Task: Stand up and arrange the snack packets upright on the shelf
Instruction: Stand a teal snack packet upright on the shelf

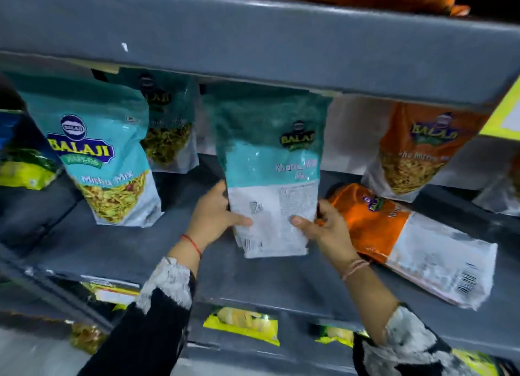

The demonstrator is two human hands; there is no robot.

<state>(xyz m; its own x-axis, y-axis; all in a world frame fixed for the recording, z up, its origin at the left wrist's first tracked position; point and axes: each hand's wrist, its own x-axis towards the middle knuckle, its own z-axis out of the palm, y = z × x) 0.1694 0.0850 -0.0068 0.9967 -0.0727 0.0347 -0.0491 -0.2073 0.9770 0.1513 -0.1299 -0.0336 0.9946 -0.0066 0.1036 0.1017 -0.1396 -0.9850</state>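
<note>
fingers (pixel 242 221) of both hands grip teal packet (pixel 270 173) | upright, back label facing | grey shelf (pixel 118 252)

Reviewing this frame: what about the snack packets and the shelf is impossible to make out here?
Head view only:
- Held teal packet: small print on its white lower panel is motion-blurred; left hand and right hand cover its side edges.
- Whether its base touches the shelf: cannot tell.
- Rear teal packet: left side hidden by the front teal packet.
- Upright orange packet: top hidden by the upper shelf edge; name blurred.
- Lying orange packet: label too blurred.
</note>
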